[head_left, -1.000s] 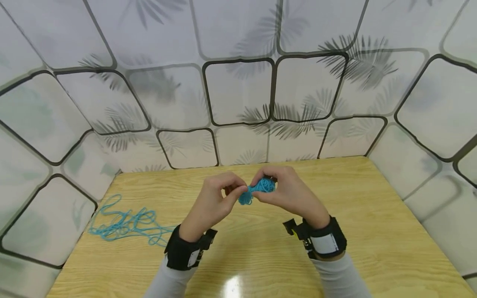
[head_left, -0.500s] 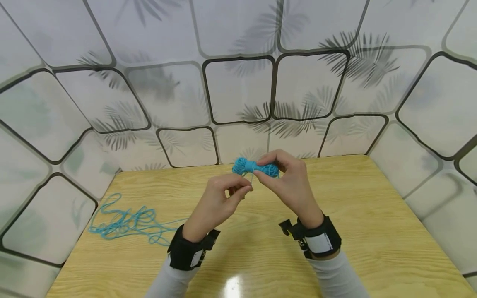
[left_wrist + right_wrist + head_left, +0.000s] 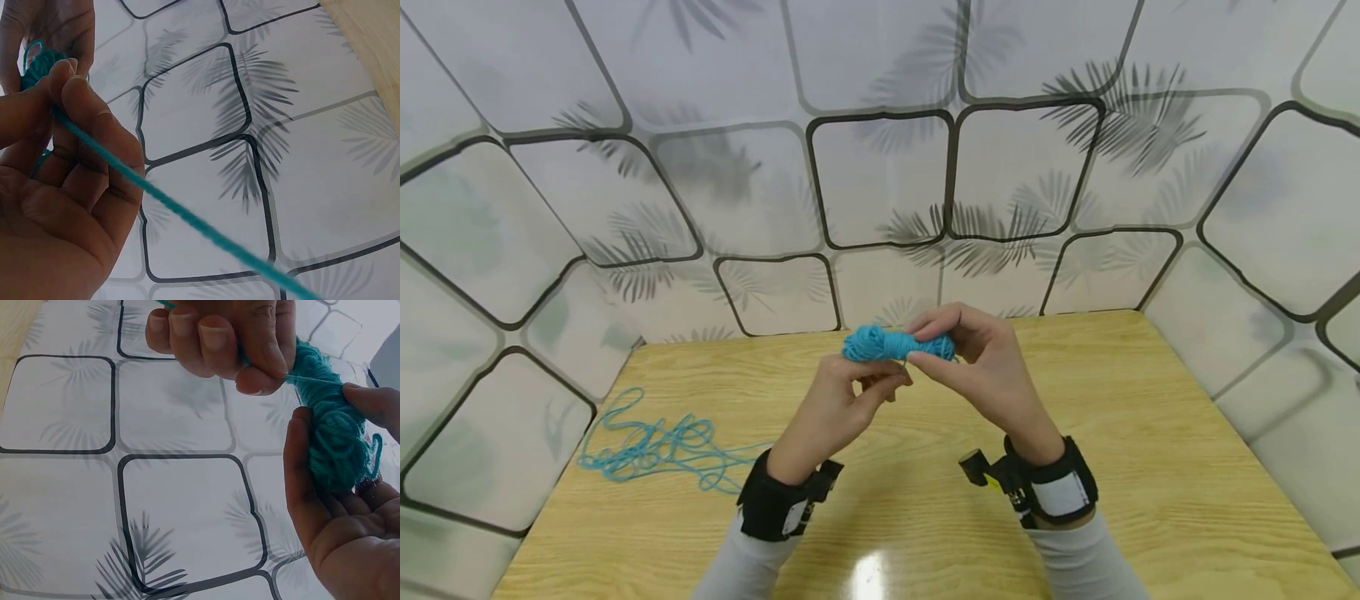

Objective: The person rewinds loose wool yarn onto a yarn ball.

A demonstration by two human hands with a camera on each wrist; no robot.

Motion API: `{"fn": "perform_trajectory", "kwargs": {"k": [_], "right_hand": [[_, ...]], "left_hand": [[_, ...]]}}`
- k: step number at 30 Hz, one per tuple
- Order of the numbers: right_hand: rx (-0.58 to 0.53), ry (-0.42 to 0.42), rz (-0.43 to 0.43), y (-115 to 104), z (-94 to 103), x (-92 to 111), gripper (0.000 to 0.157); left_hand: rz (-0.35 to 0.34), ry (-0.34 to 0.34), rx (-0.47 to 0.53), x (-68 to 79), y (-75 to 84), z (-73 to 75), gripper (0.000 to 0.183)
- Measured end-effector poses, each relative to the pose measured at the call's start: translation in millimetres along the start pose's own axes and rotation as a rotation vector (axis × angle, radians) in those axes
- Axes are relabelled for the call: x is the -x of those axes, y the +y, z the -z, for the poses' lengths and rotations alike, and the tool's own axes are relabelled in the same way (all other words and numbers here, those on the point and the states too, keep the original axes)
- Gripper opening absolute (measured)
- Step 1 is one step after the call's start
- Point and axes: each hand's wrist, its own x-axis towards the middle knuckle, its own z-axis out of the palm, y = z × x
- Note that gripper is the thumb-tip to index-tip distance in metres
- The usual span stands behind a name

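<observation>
The right hand (image 3: 988, 375) is holding one end of the blue yarn bundle (image 3: 891, 344) between thumb and curled fingers; the left hand (image 3: 835, 400) is pinching its taut strand (image 3: 187, 215). The bundle, staying raised above the table (image 3: 1150, 458), is likely handling light, soft and squashable, its wrapped waist offering the firmest hold. Loose yarn (image 3: 617, 464) is lying leftward. No container is showing.
</observation>
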Motion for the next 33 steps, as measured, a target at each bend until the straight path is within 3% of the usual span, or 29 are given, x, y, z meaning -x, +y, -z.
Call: {"fn": "perform_trajectory", "kwargs": {"k": [7, 12, 16, 24, 28, 33], "right_hand": [[-0.092, -0.177, -0.005, 0.2, 6.5, 0.9, 0.021], [-0.058, -0.318, -0.084, -0.9, 10.7, 2.9, 0.023], [-0.035, -0.385, -0.145, -3.5, 12.4, 4.2, 0.020], [0.023, -0.534, -0.135, 1.2, 15.8, 4.1, 0.015], [0.132, -0.529, -0.153, 5.3, 17.4, 4.0, 0.013], [0.374, -0.443, -0.186, 8.4, 16.5, 3.6, 0.013]], "left_hand": [[0.011, -0.001, 0.023, 1.1, -2.6, 6.1, 0.013], [-0.029, -0.039, 0.037, 1.0, -5.1, 7.7, 0.011], [-0.014, -0.037, -0.017, 1.8, -5.5, 9.1, 0.012], [-0.010, 0.018, -0.019, 2.2, -4.7, 13.5, 0.010], [-0.015, 0.036, -0.048, 2.6, -3.8, 15.6, 0.008], [-0.021, 0.036, -0.061, 3.0, -1.3, 16.0, 0.007]]}}
